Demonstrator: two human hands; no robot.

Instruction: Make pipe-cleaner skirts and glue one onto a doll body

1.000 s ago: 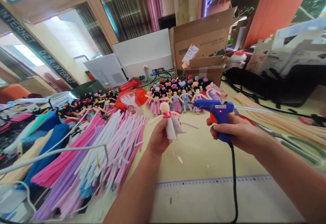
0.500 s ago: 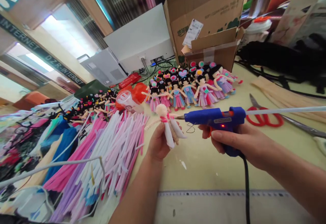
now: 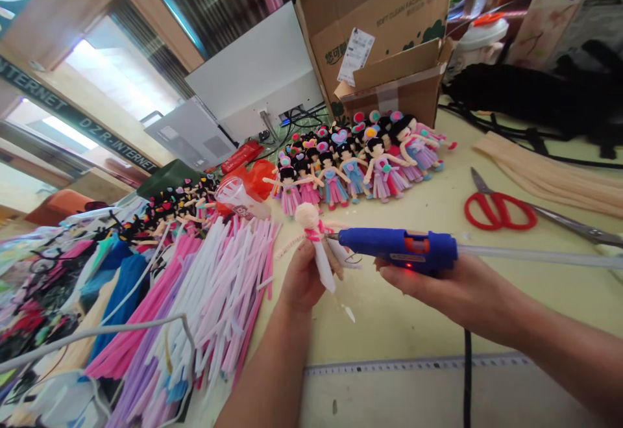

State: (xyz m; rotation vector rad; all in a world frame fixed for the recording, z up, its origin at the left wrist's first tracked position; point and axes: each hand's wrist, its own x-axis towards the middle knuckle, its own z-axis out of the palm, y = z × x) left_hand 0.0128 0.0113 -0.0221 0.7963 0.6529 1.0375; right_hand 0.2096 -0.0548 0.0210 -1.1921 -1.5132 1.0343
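Observation:
In my left hand (image 3: 302,278) is a small doll (image 3: 307,216) with a round cream head, a pink band at its neck and white strips hanging from its body. My right hand (image 3: 450,288) is wrapped round a blue hot glue gun (image 3: 374,243), its small red light lit. The gun's metal nozzle points left and meets the doll's front just below the pink band; whether it touches I cannot tell. A clear glue stick (image 3: 530,256) sticks out of the gun's back end. The trigger is hidden by my fingers.
Finished dolls (image 3: 343,168) stand grouped before a cardboard box (image 3: 374,25). White and pink fuzzy strips (image 3: 228,285) lie at left, near a plastic cup (image 3: 238,197). Red-handled scissors (image 3: 500,210) lie at right. A ruler strip (image 3: 403,365) crosses the front; a black cord (image 3: 468,376) hangs below my right hand.
The glue gun has moved left and tipped, bringing its nozzle from the doll's side to its front below the pink band. The doll sits slightly lower beside it.

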